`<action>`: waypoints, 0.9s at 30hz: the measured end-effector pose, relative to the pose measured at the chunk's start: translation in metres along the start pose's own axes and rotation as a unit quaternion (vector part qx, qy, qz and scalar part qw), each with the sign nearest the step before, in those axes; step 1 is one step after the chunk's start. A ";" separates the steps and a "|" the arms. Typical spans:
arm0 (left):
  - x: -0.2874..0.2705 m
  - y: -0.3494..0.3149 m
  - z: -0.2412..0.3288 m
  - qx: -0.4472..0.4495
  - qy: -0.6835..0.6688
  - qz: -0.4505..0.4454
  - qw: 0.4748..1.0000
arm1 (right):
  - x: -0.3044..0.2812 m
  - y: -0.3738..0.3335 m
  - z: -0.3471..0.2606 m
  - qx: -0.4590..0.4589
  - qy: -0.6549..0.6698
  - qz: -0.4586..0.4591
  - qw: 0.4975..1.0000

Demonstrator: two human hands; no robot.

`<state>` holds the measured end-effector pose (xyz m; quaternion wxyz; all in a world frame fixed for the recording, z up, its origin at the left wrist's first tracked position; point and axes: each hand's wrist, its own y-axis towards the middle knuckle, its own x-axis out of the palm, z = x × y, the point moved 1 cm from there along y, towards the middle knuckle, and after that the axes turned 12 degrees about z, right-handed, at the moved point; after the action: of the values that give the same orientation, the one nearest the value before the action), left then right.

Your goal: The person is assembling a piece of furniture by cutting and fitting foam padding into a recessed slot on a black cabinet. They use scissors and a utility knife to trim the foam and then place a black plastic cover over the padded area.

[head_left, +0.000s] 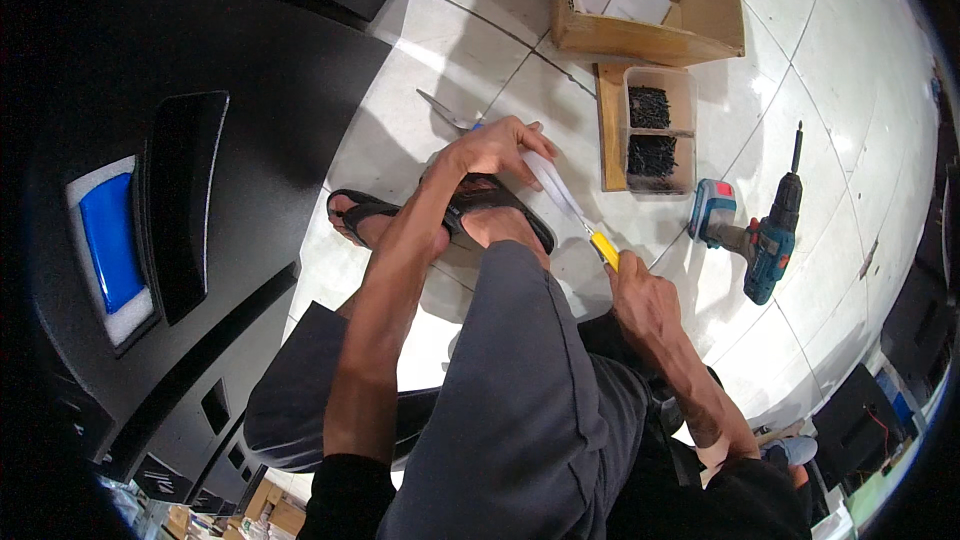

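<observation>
My left hand [492, 152] pinches a long, narrow white strip [556, 186] above my sandalled feet. My right hand [645, 298] is closed round a yellow utility knife [603, 249]. The knife's metal end meets or lies very close to the strip's lower end; contact is hard to make out. On the floor just beyond my left hand lies a pair of scissors [440, 108], its blue handle partly hidden by that hand.
To the right stands a teal cordless drill [770, 258] with a long bit. A two-part clear box [684, 120] of black screws sits by a wooden strip [611, 130]. Farther off is a cardboard box [650, 40] of white pieces. Black panels [270, 50] fill the left.
</observation>
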<state>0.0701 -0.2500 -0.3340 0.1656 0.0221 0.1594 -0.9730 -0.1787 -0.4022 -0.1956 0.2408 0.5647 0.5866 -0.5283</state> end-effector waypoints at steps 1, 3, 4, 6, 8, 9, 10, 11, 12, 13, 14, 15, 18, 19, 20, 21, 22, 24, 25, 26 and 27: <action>0.000 0.000 0.003 0.001 0.016 -0.005 1.000 | 0.001 0.000 0.000 -0.003 0.001 0.002 1.000; 0.000 0.000 0.004 0.004 0.029 -0.007 1.000 | 0.006 0.002 0.001 -0.008 0.004 0.007 1.000; -0.001 0.000 0.002 0.006 0.027 -0.004 1.000 | 0.010 0.005 0.002 -0.009 0.004 0.011 1.000; -0.001 -0.001 0.001 0.001 0.014 0.003 1.000 | 0.019 0.012 0.002 -0.011 0.007 0.019 1.000; 0.001 -0.001 0.000 -0.008 -0.003 0.011 1.000 | 0.016 0.006 0.003 0.001 0.003 0.008 1.000; 0.002 -0.001 0.002 -0.011 -0.011 0.015 1.000 | 0.014 0.003 0.005 0.007 0.000 0.003 1.000; 0.004 -0.003 0.004 -0.011 -0.015 0.019 1.000 | 0.018 0.003 0.008 -0.001 0.002 0.015 1.000; 0.005 -0.003 0.006 -0.011 -0.019 0.023 0.999 | 0.026 0.003 0.010 -0.008 0.004 0.028 1.000; 0.004 -0.003 0.002 -0.007 -0.017 0.018 1.000 | 0.030 0.002 0.011 -0.016 0.004 0.039 0.999; 0.002 -0.003 -0.001 -0.003 -0.014 0.013 1.000 | 0.033 0.003 0.011 -0.018 0.005 0.041 0.999; 0.001 -0.003 -0.004 0.001 -0.012 0.009 1.000 | 0.034 0.007 0.009 -0.019 0.007 0.043 0.999; 0.000 -0.002 -0.001 -0.001 0.004 0.003 1.000 | 0.037 0.010 0.007 -0.020 0.012 0.047 0.999; 0.000 -0.001 0.007 -0.015 0.031 -0.001 0.999 | 0.041 0.009 0.005 -0.002 0.015 0.038 0.999; 0.000 -0.002 0.008 -0.025 0.028 0.008 0.999 | 0.042 0.011 0.004 -0.003 0.016 0.038 0.999; -0.001 -0.003 0.009 -0.035 0.025 0.016 0.999 | 0.044 0.014 0.002 -0.005 0.017 0.038 0.999; -0.002 -0.004 0.013 -0.020 0.058 0.014 0.998 | 0.046 0.017 0.000 -0.004 0.018 0.038 0.999; -0.004 -0.006 0.017 -0.005 0.091 0.012 0.996 | 0.047 0.019 0.000 -0.004 0.024 0.040 0.999; -0.008 -0.008 0.025 0.030 0.140 0.014 0.990 | 0.050 0.025 -0.001 -0.004 0.036 0.044 0.998; -0.009 -0.007 0.028 0.051 0.157 0.017 0.986 | 0.051 0.026 -0.001 -0.003 0.034 0.035 0.999; -0.010 -0.007 0.032 0.072 0.173 0.021 0.982 | 0.053 0.027 -0.002 -0.002 0.033 0.025 0.999; -0.010 -0.009 0.034 0.076 0.183 0.030 0.980 | 0.055 0.028 -0.002 -0.001 0.033 0.016 0.999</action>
<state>0.0772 -0.2500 -0.2977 0.1601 0.2173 0.1120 -0.9564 -0.1660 -0.3829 -0.2531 0.2300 0.5907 0.5859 -0.5048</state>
